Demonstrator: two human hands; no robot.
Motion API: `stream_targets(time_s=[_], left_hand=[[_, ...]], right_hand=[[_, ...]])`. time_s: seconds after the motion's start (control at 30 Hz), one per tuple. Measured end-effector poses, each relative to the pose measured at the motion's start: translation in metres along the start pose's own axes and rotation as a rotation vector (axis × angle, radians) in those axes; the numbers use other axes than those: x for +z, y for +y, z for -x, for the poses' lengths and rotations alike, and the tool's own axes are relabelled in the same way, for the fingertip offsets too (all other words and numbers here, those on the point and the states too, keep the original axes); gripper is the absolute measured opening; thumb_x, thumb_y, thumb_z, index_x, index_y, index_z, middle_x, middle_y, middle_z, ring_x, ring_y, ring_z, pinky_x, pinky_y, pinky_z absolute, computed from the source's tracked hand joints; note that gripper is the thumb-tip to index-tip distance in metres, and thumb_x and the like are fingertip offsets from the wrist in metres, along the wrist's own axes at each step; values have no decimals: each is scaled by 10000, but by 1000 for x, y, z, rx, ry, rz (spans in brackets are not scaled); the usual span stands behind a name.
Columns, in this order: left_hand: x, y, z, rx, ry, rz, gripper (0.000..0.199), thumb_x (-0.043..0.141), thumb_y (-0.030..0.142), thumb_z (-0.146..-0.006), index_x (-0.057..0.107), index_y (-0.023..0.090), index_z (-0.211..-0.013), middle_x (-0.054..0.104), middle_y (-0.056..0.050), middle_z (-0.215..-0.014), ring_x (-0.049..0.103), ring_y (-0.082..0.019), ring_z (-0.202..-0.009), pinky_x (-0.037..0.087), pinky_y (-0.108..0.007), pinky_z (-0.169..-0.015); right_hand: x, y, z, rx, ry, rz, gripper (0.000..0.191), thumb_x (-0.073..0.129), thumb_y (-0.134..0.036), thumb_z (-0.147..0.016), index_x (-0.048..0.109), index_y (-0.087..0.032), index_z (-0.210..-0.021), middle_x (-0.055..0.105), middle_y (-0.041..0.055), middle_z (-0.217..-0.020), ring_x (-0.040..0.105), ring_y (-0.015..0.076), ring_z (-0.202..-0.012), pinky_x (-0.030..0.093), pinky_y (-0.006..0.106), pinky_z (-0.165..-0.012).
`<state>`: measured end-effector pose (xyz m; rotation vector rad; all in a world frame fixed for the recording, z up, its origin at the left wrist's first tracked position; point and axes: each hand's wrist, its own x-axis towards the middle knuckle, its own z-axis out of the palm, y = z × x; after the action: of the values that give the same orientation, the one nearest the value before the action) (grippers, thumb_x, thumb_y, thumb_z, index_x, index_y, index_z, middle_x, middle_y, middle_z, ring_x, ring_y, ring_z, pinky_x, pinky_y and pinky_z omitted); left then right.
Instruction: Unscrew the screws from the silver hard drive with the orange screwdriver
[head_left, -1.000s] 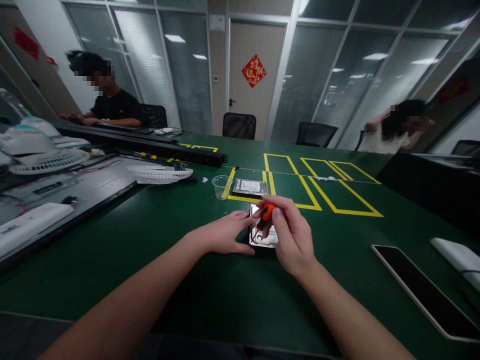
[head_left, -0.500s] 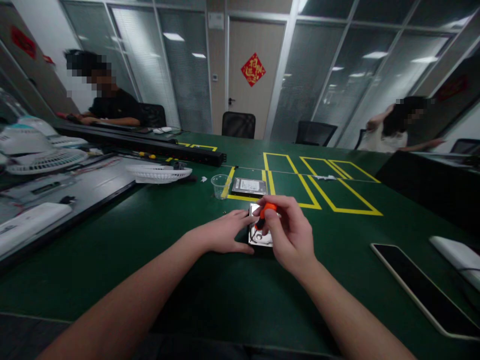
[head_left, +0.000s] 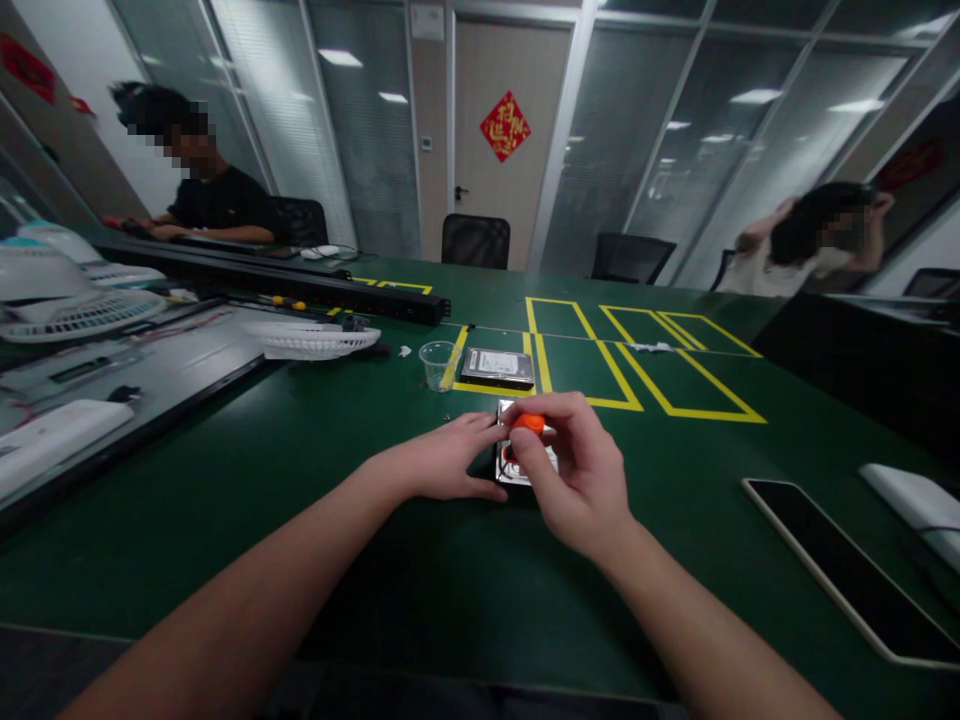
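A silvery hard drive (head_left: 508, 474) lies on the green table in front of me, partly covered by my hands. My left hand (head_left: 448, 460) braces its left side, with the thumb at the near edge and the fingers further up. In my right hand (head_left: 585, 465), thumb and fingers are wrapped round the orange handle of a screwdriver (head_left: 529, 424), held over the drive. The tool's tip is hard to make out. Just beyond lies a second hard drive (head_left: 496, 368), label up, with a clear plastic cup (head_left: 440, 367) to its left.
Yellow tape outlines (head_left: 705, 412) mark the green table (head_left: 360, 590). At right are a phone (head_left: 847, 570) and a white device (head_left: 911, 510). Fan parts (head_left: 311, 340), a metal panel (head_left: 187, 365) and a long black bar (head_left: 300, 280) occupy the left. Two people sit across the table.
The screwdriver has become more upright over the drive, its orange end now facing me. My left hand keeps its place on the drive. The person at right has raised both arms to the head.
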<state>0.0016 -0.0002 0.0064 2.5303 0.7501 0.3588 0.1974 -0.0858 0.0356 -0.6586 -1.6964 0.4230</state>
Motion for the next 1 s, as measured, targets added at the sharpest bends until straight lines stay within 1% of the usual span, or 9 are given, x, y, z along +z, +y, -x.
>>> stream_targets(time_s=[0.17,0.3,0.37,0.43,0.57,0.73,0.8,0.93,1.0], left_hand=[[0,0,0,-43,-25,-16,812,839,562,-872,539,305,-1582,497,-120,-1662,392,-451,-1565,383,-608,-1262],[2,-1,-1,-54,-11,-41,844,851,567,-854,533,291,-1586,516,-133,-1633,443,-436,-1533,401,-593,-1258],[2,-2,-1,-55,-6,-49,833,854,576,-848,552,280,-1566,533,-141,-1612,469,-428,-1512,412,-586,-1255],[3,-2,-1,-55,-9,-52,808,854,571,-848,570,280,-1547,535,-140,-1610,463,-430,-1517,404,-594,-1261],[3,-2,-1,-68,-8,-39,844,869,547,-835,543,292,-1572,494,-140,-1650,434,-435,-1546,390,-596,-1273],[3,-2,-1,-80,-6,-42,897,870,551,-835,499,288,-1608,482,-147,-1662,427,-433,-1552,379,-598,-1279],[3,-1,-1,-64,-9,-50,888,869,555,-839,506,284,-1603,482,-142,-1669,416,-432,-1559,364,-594,-1289],[0,3,-2,-68,-30,-71,834,871,565,-844,557,263,-1555,476,-140,-1681,394,-432,-1570,347,-588,-1301],[-1,5,-2,-76,-37,-70,814,872,560,-847,571,256,-1540,463,-142,-1692,382,-434,-1578,346,-588,-1300]], right_hand=[[0,2,0,23,1,-12,222,664,-197,-1043,666,-256,-1257,721,57,-1102,730,191,-931,643,335,-784],[-1,3,-1,27,32,-26,208,678,-190,-1037,662,-261,-1231,725,53,-1120,736,189,-982,646,309,-775],[0,4,-1,34,58,-26,209,708,-190,-1019,658,-265,-1208,732,55,-1140,741,200,-1018,644,304,-763],[1,4,-1,41,72,-28,221,726,-187,-1007,654,-271,-1198,739,50,-1133,747,196,-1006,643,294,-745],[1,7,-1,25,60,7,238,715,-176,-1013,672,-279,-1223,744,38,-1097,747,173,-940,651,287,-752],[-2,8,0,24,8,74,256,661,-229,-1054,698,-285,-1301,753,78,-1166,755,222,-986,658,345,-763],[-4,8,1,37,-8,57,282,582,-258,-1097,690,-295,-1355,740,83,-1177,750,213,-927,647,347,-731],[-4,9,2,72,-17,7,346,457,-285,-1147,668,-309,-1420,721,82,-1190,685,153,-716,616,340,-667],[-4,9,2,90,-3,-13,328,469,-295,-1145,671,-298,-1404,717,88,-1194,684,155,-722,616,338,-662]])
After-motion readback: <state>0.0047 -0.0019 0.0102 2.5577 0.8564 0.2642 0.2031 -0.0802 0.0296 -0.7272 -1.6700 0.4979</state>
